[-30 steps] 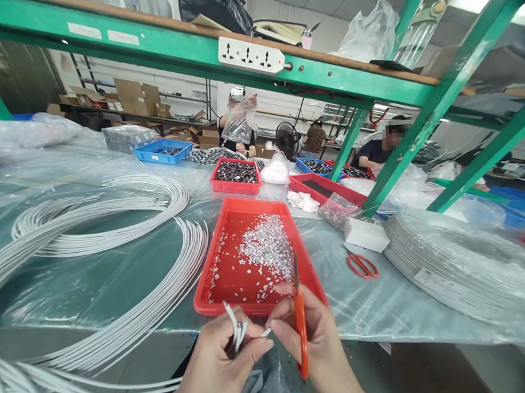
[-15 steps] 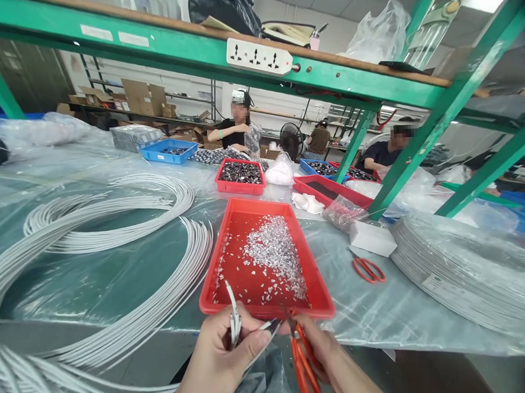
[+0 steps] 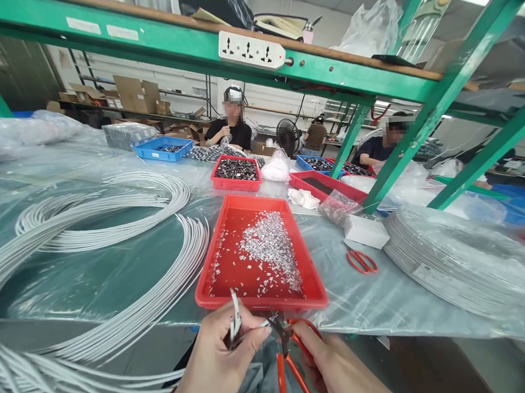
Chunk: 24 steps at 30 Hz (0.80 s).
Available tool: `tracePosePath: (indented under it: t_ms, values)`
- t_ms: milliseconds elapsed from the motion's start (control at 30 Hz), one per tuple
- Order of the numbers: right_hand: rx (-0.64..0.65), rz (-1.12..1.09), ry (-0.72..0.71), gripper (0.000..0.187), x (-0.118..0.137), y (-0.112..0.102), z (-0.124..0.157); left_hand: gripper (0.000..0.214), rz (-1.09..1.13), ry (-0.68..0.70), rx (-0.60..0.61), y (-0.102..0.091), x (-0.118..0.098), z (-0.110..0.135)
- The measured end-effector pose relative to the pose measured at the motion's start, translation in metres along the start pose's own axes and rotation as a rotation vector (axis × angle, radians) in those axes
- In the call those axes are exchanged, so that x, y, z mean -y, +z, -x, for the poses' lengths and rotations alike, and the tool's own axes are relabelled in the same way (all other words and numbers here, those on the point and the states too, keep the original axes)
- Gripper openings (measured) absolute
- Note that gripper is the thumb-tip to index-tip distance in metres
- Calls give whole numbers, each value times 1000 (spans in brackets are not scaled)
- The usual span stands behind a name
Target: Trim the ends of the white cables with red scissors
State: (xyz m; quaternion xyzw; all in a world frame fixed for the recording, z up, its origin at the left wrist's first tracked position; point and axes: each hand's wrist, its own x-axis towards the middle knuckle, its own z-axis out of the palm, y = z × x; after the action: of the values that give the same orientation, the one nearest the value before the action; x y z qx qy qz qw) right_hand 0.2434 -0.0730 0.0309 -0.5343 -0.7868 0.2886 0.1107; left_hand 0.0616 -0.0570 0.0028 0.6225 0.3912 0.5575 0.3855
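Observation:
My left hand [image 3: 219,359] pinches the ends of thin white cables [image 3: 235,324] just below the front rim of a red tray [image 3: 315,288] that holds several small silvery cut pieces [image 3: 270,249]. My right hand [image 3: 339,369] grips orange-handled scissors [image 3: 287,361], their blades open at one cable tip that sticks out from my left fingers. The cables run off to the lower left into large white loops [image 3: 91,230] on the plastic-covered table.
A second pair of orange scissors [image 3: 361,260] and a white box [image 3: 366,231] lie right of the tray. A wrapped cable coil [image 3: 466,261] is at right. Red and blue trays [image 3: 236,174] stand behind. Green shelf posts [image 3: 402,146] cross overhead. Other people sit beyond.
The scissors have swung from upright in my right hand to blades open at the cable tip. Both hands dropped slightly below the tray rim.

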Motion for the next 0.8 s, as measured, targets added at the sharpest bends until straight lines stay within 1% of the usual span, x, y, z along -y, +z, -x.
tracePosePath:
  t_ms: [67, 100, 133, 200, 233, 267, 300, 333, 433, 467, 567, 600, 700, 767, 800]
  values:
    - [-56, -54, 17, 59, -2, 2, -2, 17, 64, -15, 14, -1, 0, -1]
    - [-120, -127, 10, 54, -4, 3, -4, 18, 114, -26, 22, -2, 0, -1]
    - [-209, -228, -12, 47, -6, 3, -6, 17, 167, -38, 27, -4, 0, -1]
    - [-444, -496, -105, 34, -10, 3, -10, 18, 252, -68, 22, -7, 0, -1]
    - [-534, -604, -136, 29, -11, 3, -12, 18, 280, -85, 14, -8, 0, -1]
    - [-581, -676, -152, 25, -11, 3, -13, 18, 296, -101, 10, -9, 0, -1]
    - [-585, -725, -159, 25, -11, 4, -14, 19, 304, -116, 12, -9, 1, -1]
    - [-551, -757, -150, 27, -10, 6, -14, 21, 312, -129, 18, -9, 1, -1]
    - [-373, -824, -105, 39, -7, 15, -11, 26, 369, -168, 42, -8, 1, 0]
    - [-350, -840, -80, 42, -6, 18, -10, 28, 387, -180, 49, -8, 1, 0]
    - [-382, -920, -37, 52, -4, 23, -7, 30, 390, -203, 53, -7, 0, 1]
    - [-377, -945, -40, 52, -2, 23, -8, 31, 373, -209, 49, -7, -1, 2]
    - [-352, -991, -143, 41, 4, 21, -16, 26, 286, -165, 31, -4, -3, 3]
    - [-391, -1054, -232, 37, 12, 20, -24, 20, 163, -76, 12, -1, -3, 4]
    - [-421, -1095, -252, 38, 15, 20, -28, 19, 94, -37, 6, 0, -2, 5]
